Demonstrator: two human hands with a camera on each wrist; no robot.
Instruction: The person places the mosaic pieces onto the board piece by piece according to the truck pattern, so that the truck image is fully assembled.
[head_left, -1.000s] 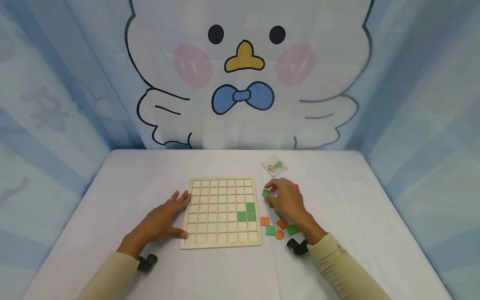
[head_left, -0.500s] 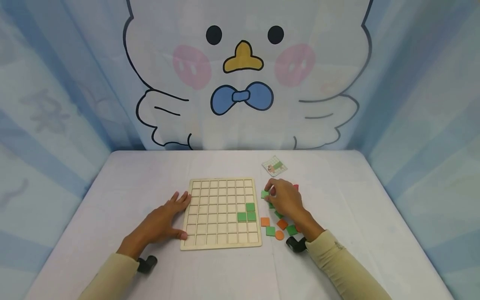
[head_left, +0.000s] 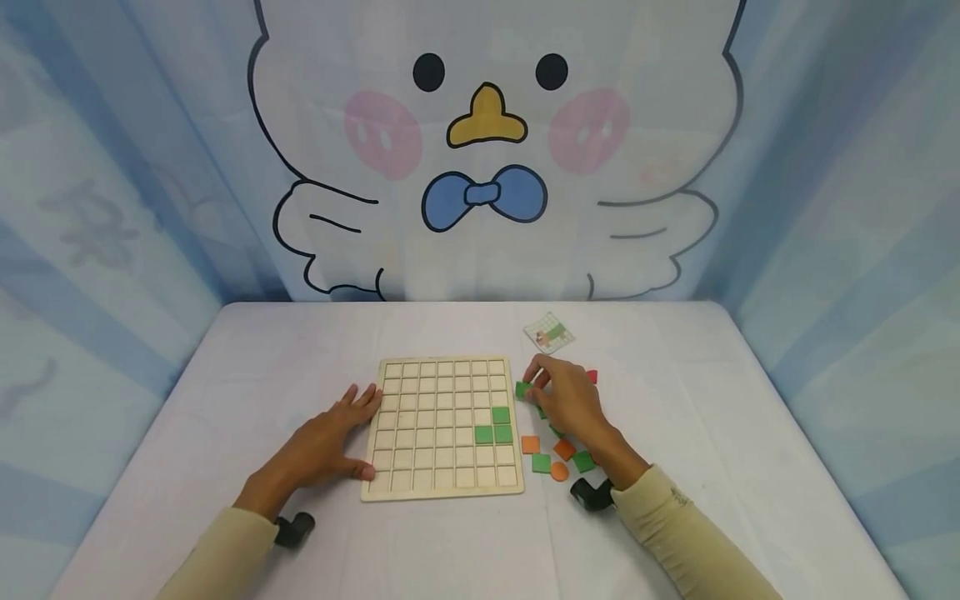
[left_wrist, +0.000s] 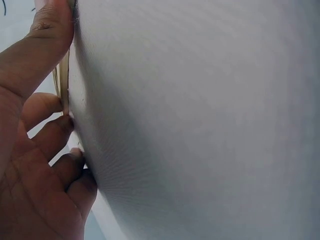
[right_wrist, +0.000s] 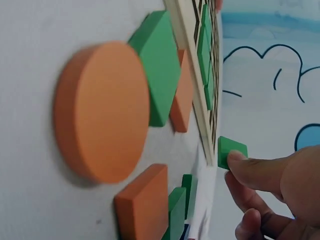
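Note:
Between the thumb and fingertips of my right hand [head_left: 573, 406] is a green square tile [right_wrist: 227, 146], held beside the right edge of the wooden grid board [head_left: 435, 437]. Three green tiles [head_left: 484, 435] sit in cells at the board's right side. My left hand [head_left: 324, 435] rests along the board's left edge, fingers spread and thumb apart. In the left wrist view, its fingers [left_wrist: 53, 135] touch the board's side.
Right of the board lie loose pieces, among them an orange square [head_left: 530, 445], an orange disc [right_wrist: 107, 112] and a green square [head_left: 541, 463]; my right hand partly covers others. Behind them is a small pattern card [head_left: 549, 332]. A printed curtain [head_left: 480, 250] stands behind the table.
My right hand has shifted slightly left, bringing the pinched green tile nearer the board's edge. The left hand and the tiles on the board stay where they were.

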